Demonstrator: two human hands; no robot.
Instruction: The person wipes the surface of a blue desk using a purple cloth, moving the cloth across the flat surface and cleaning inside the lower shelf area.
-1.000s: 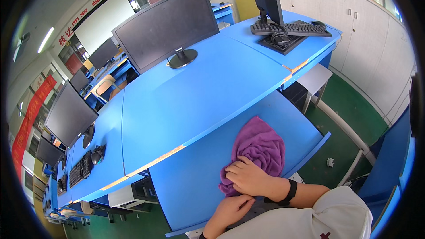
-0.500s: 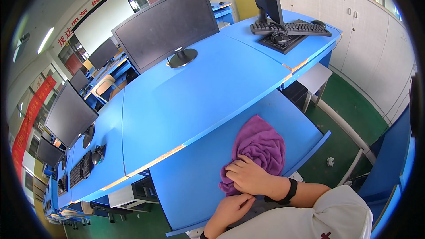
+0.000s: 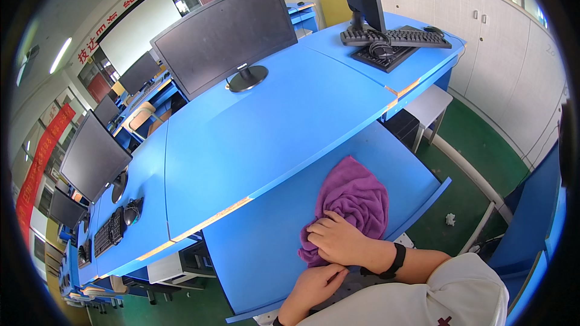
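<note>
A crumpled purple cloth (image 3: 359,196) lies on the pulled-out blue keyboard tray (image 3: 254,253). My right hand (image 3: 335,238) rests on its near left part, with the fingers bent and gripping the folds; a black band circles that wrist. Just below, my left hand (image 3: 314,287) sits close to the right wrist, by the cloth's lower end. The left thumb shows, but the other fingers are mostly hidden.
Beyond the tray stands a blue desk (image 3: 260,139) with a large black monitor (image 3: 226,36). A keyboard (image 3: 393,38), mouse and headset are at the far right; another monitor (image 3: 95,157) and keyboard (image 3: 110,231) are at left. A grey stool (image 3: 430,105) stands right of the tray.
</note>
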